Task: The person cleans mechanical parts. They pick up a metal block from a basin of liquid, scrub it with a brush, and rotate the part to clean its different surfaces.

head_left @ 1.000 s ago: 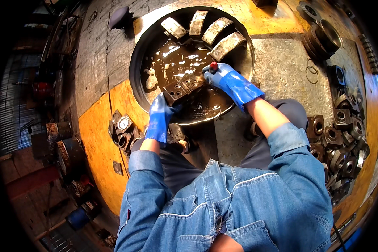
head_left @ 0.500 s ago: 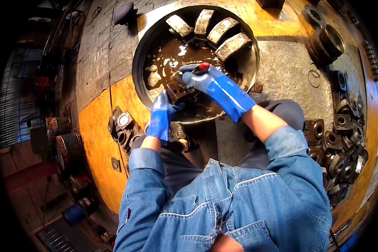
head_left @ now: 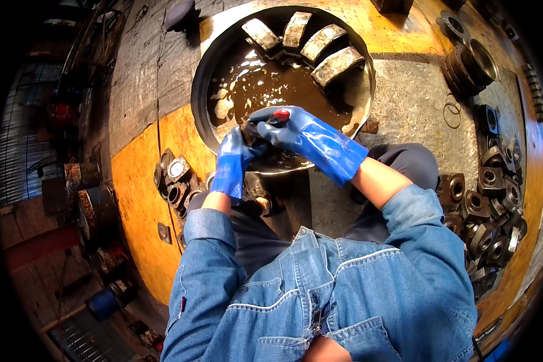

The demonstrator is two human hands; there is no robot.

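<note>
Both my hands wear blue rubber gloves and meet over the near side of a round basin [head_left: 368, 114] of murky brown liquid. My left hand [head_left: 232, 154] is closed around a dark metal block [head_left: 257, 146], now mostly covered by the gloves. My right hand [head_left: 283, 130] grips a tool with a red handle end [head_left: 281, 114]; its working end is hidden against the block, so its kind cannot be told. Several curved, pale-faced metal blocks [head_left: 323, 43] lean along the basin's far wall.
Left of the basin lies a small group of metal parts with round holes [head_left: 176, 193]. A larger heap of similar parts [head_left: 489, 199] lies at the right. Stacked metal rings [head_left: 470, 66] stand at the far right, near thin loose rings [head_left: 451, 113].
My right hand has come down and slightly left with the red-ended tool, covering the metal block that showed between the hands before. My left hand has hardly moved.
</note>
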